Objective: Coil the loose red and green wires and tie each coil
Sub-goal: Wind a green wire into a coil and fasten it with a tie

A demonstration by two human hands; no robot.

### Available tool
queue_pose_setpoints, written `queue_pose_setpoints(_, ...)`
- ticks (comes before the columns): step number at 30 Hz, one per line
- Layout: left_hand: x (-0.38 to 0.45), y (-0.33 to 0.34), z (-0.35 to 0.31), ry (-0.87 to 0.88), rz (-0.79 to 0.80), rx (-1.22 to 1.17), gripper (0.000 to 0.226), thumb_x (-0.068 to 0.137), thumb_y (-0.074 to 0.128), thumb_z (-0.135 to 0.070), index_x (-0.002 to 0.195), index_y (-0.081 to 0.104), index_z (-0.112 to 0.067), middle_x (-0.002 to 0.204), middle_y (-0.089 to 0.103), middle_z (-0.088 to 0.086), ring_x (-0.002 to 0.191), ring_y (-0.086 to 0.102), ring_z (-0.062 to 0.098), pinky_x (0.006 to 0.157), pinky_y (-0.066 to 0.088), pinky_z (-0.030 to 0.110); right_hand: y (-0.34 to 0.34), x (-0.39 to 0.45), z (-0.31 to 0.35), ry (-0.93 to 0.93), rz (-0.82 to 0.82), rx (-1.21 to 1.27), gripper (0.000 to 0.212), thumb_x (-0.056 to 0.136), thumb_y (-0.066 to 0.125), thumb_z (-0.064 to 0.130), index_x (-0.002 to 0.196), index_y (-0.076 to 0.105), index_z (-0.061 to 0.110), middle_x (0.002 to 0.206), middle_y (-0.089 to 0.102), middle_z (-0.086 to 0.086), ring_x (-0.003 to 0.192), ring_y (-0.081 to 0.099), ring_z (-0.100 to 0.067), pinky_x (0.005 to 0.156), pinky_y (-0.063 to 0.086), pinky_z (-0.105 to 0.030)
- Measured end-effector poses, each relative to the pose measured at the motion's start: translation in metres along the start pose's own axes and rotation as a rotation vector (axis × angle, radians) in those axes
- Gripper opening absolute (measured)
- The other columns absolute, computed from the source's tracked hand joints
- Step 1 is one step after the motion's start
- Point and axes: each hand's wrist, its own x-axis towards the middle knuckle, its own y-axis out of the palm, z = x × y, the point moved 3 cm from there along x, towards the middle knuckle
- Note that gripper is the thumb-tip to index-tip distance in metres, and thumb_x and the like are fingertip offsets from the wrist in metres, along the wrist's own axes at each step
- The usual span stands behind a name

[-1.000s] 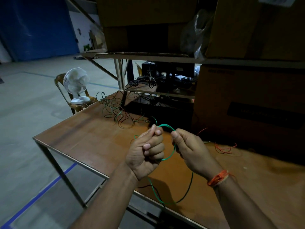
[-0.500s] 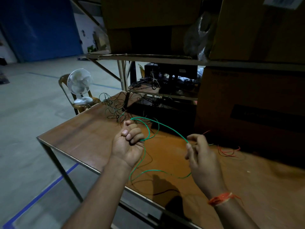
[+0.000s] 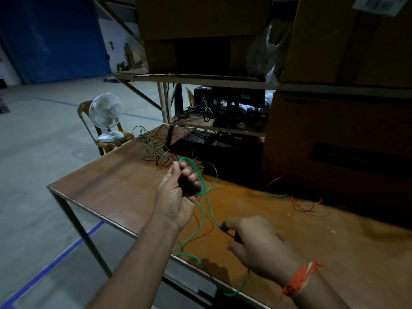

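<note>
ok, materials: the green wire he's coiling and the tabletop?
Green wire: looks like thin plastic-insulated wire with a smooth, slightly glossy jacket; it holds springy loops. The core is not visible. Table: probably wood-grain laminate or veneer board, brown with a streaked sheen, on a dark frame that looks like metal.

No text can be read. A white label (image 3: 376, 4) with dark barcode-like bars is stuck on the top-right carton (image 3: 347, 41), cut by the frame edge; its print is too blurred to make out. A faint line of lettering (image 3: 302, 101) is printed along the upper edge of the big carton (image 3: 334, 130) below the shelf, and a dark printed panel (image 3: 359, 159) with dim characters is seen lower on its face; neither can be deciphered in the dim light. No brand, number or sign is legible elsewhere.
</note>
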Motion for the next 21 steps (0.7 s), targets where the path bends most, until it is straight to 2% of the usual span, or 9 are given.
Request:
queue_pose_setpoints(3, -0.006, 0.005, -0.002, 0.042, 0.007, 0.011, 0.024, 0.108, 0.039, -0.029, 0.090, 0.051, -0.019, 0.069, 0.052, -0.008, 0.060, 0.054, 0.006, 0.057, 0.048, 0.018, -0.004, -0.007, 0.011, -0.056, 0.053, 0.003, 0.038, 0.096, 0.062, 0.041, 0.133, 0.053, 0.039, 0.115, 0.069, 0.003, 0.115, 0.061, -0.024, 0.088, 0.050, -0.030)
queue_pose_setpoints(5, -0.006, 0.004, -0.002, 0.042, 0.014, 0.033, 0.021, 0.107, 0.041, -0.030, 0.091, 0.051, -0.019, 0.069, 0.051, -0.007, 0.060, 0.052, 0.006, 0.057, 0.047, 0.018, -0.007, -0.007, 0.015, -0.068, 0.025, 0.070, 0.035, 0.097, 0.061, 0.039, 0.131, 0.053, 0.036, 0.112, 0.069, 0.004, 0.111, 0.062, -0.023, 0.086, 0.050, -0.031)
queue_pose_setpoints(9, -0.009, 0.005, -0.003, 0.018, 0.055, -0.003, 0.024, 0.108, 0.040, -0.028, 0.089, 0.050, -0.017, 0.063, 0.042, -0.008, 0.048, 0.037, 0.002, 0.046, 0.033, 0.015, -0.013, 0.000, 0.002, 0.042, -0.257, 0.256, 0.037, 0.098, 0.059, 0.030, 0.133, 0.048, 0.037, 0.098, 0.068, 0.004, 0.092, 0.066, -0.021, 0.078, 0.056, -0.040)
queue_pose_setpoints(11, -0.008, 0.004, -0.004, -0.008, 0.078, -0.001, 0.027, 0.109, 0.039, -0.028, 0.087, 0.050, -0.016, 0.060, 0.035, -0.009, 0.042, 0.029, 0.001, 0.042, 0.022, 0.015, -0.013, 0.007, -0.010, 0.109, -0.323, 0.384, 0.045, 0.097, 0.062, 0.025, 0.137, 0.045, 0.037, 0.093, 0.067, 0.005, 0.086, 0.067, -0.017, 0.078, 0.058, -0.043)
queue_pose_setpoints(13, -0.007, 0.002, -0.004, -0.044, 0.102, 0.049, 0.027, 0.108, 0.040, -0.027, 0.086, 0.050, -0.015, 0.057, 0.032, -0.009, 0.040, 0.026, 0.000, 0.041, 0.018, 0.016, -0.014, 0.013, -0.021, 0.166, -0.337, 0.525, 0.054, 0.096, 0.066, 0.023, 0.143, 0.042, 0.033, 0.092, 0.067, 0.007, 0.084, 0.066, -0.009, 0.079, 0.059, -0.040)
queue_pose_setpoints(16, -0.009, 0.002, -0.003, -0.100, 0.191, 0.231, 0.026, 0.106, 0.044, -0.027, 0.085, 0.051, -0.013, 0.054, 0.030, -0.008, 0.039, 0.025, 0.000, 0.039, 0.017, 0.016, -0.022, 0.016, -0.028, 0.165, -0.427, 0.541, 0.066, 0.092, 0.071, 0.032, 0.150, 0.039, 0.032, 0.116, 0.059, 0.011, 0.100, 0.059, -0.004, 0.089, 0.056, -0.035)
queue_pose_setpoints(18, -0.014, 0.006, -0.001, -0.110, 0.274, 0.388, 0.028, 0.106, 0.045, -0.028, 0.084, 0.053, -0.012, 0.055, 0.030, -0.007, 0.041, 0.023, 0.002, 0.040, 0.020, 0.016, -0.031, 0.018, -0.024, 0.056, -0.531, 0.502, 0.061, 0.093, 0.069, 0.036, 0.148, 0.043, 0.034, 0.131, 0.049, 0.014, 0.112, 0.053, 0.001, 0.093, 0.052, -0.029)
queue_pose_setpoints(21, -0.022, 0.015, 0.004, -0.108, 0.368, 0.558, 0.030, 0.105, 0.046, -0.029, 0.084, 0.056, -0.010, 0.055, 0.031, -0.004, 0.042, 0.023, 0.005, 0.042, 0.025, 0.017, -0.037, 0.023, -0.017, -0.111, -0.557, 0.597, 0.048, 0.096, 0.066, 0.034, 0.142, 0.053, 0.034, 0.131, 0.054, 0.021, 0.120, 0.052, 0.008, 0.093, 0.049, -0.016)
